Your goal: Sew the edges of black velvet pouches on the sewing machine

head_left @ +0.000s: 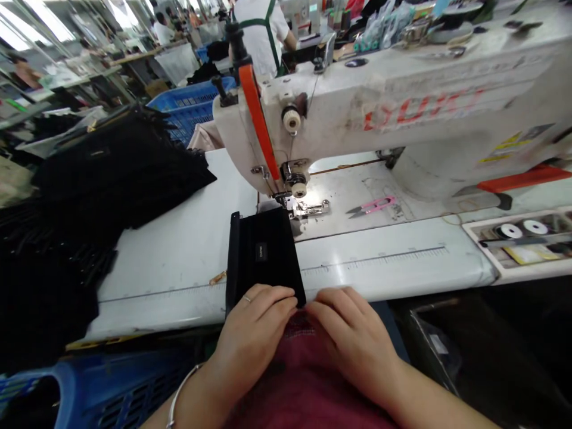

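Observation:
A flat black fabric piece (272, 241) with a small dark label lies on the sewing machine (384, 113) bed, its far edge by the presser foot and needle. My left hand (257, 330) is closed over its near edge, with the fingertips close to the near right corner. Beside that corner, my right hand (353, 339) has its fingers curled and pressed together; the thumb and whatever may be in the pinch are hidden. Pink thread snips (373, 206) lie on the bed right of the needle. A small gold zipper pull (218, 278) rests left of the piece.
Black fabric pieces (111, 161) are heaped on the left of the white table (165, 250). Blue baskets stand below left (120, 387) and behind the table (187, 107). A tray with bobbins (509, 231) sits at the right. A co-worker (259, 33) is beyond the machine.

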`<state>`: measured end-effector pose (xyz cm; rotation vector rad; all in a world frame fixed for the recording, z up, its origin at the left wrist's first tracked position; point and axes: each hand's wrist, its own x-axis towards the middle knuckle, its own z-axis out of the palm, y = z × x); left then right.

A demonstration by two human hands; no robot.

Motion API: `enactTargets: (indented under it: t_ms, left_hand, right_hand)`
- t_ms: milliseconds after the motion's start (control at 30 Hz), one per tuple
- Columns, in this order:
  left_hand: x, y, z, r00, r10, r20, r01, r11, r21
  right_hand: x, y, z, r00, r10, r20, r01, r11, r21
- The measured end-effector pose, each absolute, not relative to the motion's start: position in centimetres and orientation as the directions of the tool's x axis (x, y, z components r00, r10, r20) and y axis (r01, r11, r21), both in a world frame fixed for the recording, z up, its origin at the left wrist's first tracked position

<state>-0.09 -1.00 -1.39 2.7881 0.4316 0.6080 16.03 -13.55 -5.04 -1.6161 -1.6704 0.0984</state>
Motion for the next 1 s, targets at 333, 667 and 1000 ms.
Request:
enactTargets:
  t_ms: [333,667,1000]
  left_hand:
    - [0.2,-2.1,-1.1,0.739,0.485,0.468,0.324,-0.864,0.385]
    - [0.6,-2.0,-1.6,0.852,0.391,0.347,0.273,-0.899,0.343]
    - [0.0,-1.4,-1.8,0.887,0.267,0.377,0.198,-0.957,0.211]
  right_hand:
    - [17.1,-11.5,-5.4,-0.016,0.764,0.646,0.849,0.352,-0.395]
    - [17.8,-11.5,-5.7,-0.060,0.710,0.702,0.836,0.419,-0.353]
    - [18.1,-12.7,-6.3,-0.008,0.756,0.654,0.803,0.394,-0.447]
